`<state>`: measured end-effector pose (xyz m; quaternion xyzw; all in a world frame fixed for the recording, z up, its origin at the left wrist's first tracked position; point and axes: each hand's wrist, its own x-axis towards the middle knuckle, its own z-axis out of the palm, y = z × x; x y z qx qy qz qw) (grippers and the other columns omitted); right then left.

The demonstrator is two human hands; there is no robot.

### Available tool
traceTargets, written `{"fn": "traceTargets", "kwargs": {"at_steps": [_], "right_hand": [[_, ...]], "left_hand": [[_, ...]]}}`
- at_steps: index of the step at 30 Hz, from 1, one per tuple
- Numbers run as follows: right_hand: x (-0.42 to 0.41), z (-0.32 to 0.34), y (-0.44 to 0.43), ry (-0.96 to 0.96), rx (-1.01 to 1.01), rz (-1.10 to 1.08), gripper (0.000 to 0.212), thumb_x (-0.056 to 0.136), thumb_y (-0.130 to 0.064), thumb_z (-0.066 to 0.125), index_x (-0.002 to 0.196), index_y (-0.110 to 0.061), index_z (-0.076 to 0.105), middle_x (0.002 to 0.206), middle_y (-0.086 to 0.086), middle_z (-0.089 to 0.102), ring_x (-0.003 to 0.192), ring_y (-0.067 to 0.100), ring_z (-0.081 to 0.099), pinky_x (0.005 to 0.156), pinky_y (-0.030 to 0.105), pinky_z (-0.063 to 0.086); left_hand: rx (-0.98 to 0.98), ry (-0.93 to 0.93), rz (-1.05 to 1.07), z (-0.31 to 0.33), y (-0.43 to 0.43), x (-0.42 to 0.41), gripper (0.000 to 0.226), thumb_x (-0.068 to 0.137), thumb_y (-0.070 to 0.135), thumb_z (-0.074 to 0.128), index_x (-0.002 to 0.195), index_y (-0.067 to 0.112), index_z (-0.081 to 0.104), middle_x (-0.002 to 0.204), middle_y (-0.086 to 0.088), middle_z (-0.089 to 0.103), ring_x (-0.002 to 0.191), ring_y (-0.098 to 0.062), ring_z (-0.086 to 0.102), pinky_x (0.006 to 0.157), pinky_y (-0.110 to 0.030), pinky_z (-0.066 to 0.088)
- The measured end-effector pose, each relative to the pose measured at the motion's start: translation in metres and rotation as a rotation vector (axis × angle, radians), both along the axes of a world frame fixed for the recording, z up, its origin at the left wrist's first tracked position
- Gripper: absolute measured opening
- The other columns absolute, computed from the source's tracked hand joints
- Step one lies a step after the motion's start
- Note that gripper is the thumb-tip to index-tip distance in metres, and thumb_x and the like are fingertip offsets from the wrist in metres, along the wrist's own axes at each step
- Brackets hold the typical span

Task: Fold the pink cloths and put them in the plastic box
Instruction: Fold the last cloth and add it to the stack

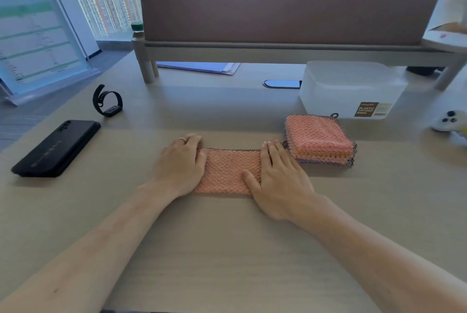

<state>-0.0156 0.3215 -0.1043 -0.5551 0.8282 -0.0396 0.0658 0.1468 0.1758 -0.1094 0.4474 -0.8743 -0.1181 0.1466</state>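
Right, both hands are down flat on the work: the left hand [180, 166] and the right hand [279, 181] lie palm-down with fingers straight and close together, each pressing one end of a pink cloth [231, 171] that shows as a narrow, dark-edged strip on the table [227, 249]. Neither hand is curled round anything; there's a ring [182, 139] on a left finger. Take the plastic box [351, 85] as the marker: it is translucent, with a brown label on its near face. The pressed cloth sits nearer the person than the box and off to its left, well apart from it. Just in front of the box, on the person's side, a stack of folded cloths [321, 139] rests in a neat square pile, the right hand's fingertips just beside its lower corner. A white controller [448, 122] lies to the box's right. Far to the box's left lie a black wristband [107, 100] and a dark phone [56, 148], the phone nearer the person. Some blue papers [202, 67] lie left of the box, under a raised shelf [278, 47].
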Motion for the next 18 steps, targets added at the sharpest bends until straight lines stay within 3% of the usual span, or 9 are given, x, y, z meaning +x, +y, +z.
{"fn": "traceTargets", "kwargs": {"at_steps": [3, 7, 9, 11, 13, 16, 18], "right_hand": [[0.012, 0.012, -0.010, 0.059, -0.119, 0.090, 0.082, 0.103, -0.057, 0.017, 0.160, -0.004, -0.010, 0.170, 0.010, -0.016, 0.156, 0.021, -0.018, 0.127, 0.038, -0.009], [0.029, 0.005, -0.033, -0.019, -0.032, 0.167, 0.078, 0.103, -0.059, 0.016, 0.162, -0.014, -0.006, 0.171, 0.003, -0.012, 0.156, 0.019, -0.017, 0.126, 0.047, -0.010], [0.027, -0.003, -0.037, -0.037, 0.000, 0.150, 0.076, 0.102, -0.059, 0.015, 0.162, -0.018, -0.005, 0.172, 0.000, -0.009, 0.156, 0.018, -0.015, 0.125, 0.052, -0.009], [0.024, -0.007, -0.036, -0.041, -0.020, 0.149, 0.075, 0.102, -0.059, 0.015, 0.163, -0.020, -0.004, 0.172, -0.002, -0.007, 0.157, 0.018, -0.013, 0.125, 0.053, -0.009], [0.024, -0.007, -0.035, -0.046, -0.039, 0.152, 0.074, 0.102, -0.058, 0.014, 0.163, -0.020, -0.004, 0.172, -0.002, -0.006, 0.157, 0.017, -0.012, 0.125, 0.053, -0.009], [0.024, -0.008, -0.034, -0.041, -0.055, 0.154, 0.074, 0.102, -0.058, 0.012, 0.162, -0.018, -0.004, 0.172, -0.002, -0.006, 0.157, 0.016, -0.012, 0.125, 0.051, -0.009], [0.024, -0.006, -0.033, -0.068, -0.082, 0.170, 0.074, 0.103, -0.056, 0.013, 0.162, -0.015, -0.004, 0.172, -0.001, -0.007, 0.156, 0.014, -0.013, 0.126, 0.048, -0.009]], "left_hand": [[-0.130, -0.003, -0.022, 0.009, -0.012, 0.010, 0.023, 0.095, 0.038, 0.059, 0.106, 0.018, 0.060, 0.113, -0.006, 0.063, 0.112, -0.029, 0.057, 0.096, -0.042, 0.048], [-0.096, -0.143, -0.036, 0.023, -0.012, 0.004, 0.025, 0.097, 0.040, 0.056, 0.090, 0.017, 0.048, 0.104, -0.007, 0.057, 0.106, -0.029, 0.057, 0.086, -0.039, 0.045], [-0.032, -0.169, -0.055, 0.028, -0.013, 0.001, 0.030, 0.098, 0.039, 0.057, 0.083, 0.018, 0.043, 0.091, 0.000, 0.055, 0.097, -0.028, 0.058, 0.072, -0.033, 0.040], [0.116, -0.080, -0.067, 0.037, -0.016, 0.003, 0.032, 0.097, 0.037, 0.064, 0.080, 0.019, 0.043, 0.076, 0.006, 0.051, 0.080, -0.022, 0.055, 0.057, -0.027, 0.032], [0.290, 0.070, -0.049, 0.048, -0.018, 0.006, 0.026, 0.094, 0.035, 0.069, 0.092, 0.017, 0.051, 0.077, 0.006, 0.055, 0.071, -0.014, 0.052, 0.053, -0.023, 0.033], [0.558, 0.306, 0.039, 0.065, -0.022, 0.006, 0.026, 0.092, 0.032, 0.073, 0.106, 0.016, 0.059, 0.095, 0.000, 0.062, 0.080, -0.014, 0.056, 0.059, -0.026, 0.044], [0.766, 0.444, 0.056, 0.077, -0.022, 0.000, 0.016, 0.095, 0.025, 0.069, 0.104, 0.016, 0.060, 0.093, -0.003, 0.062, 0.077, -0.016, 0.058, 0.052, -0.025, 0.048]]}}
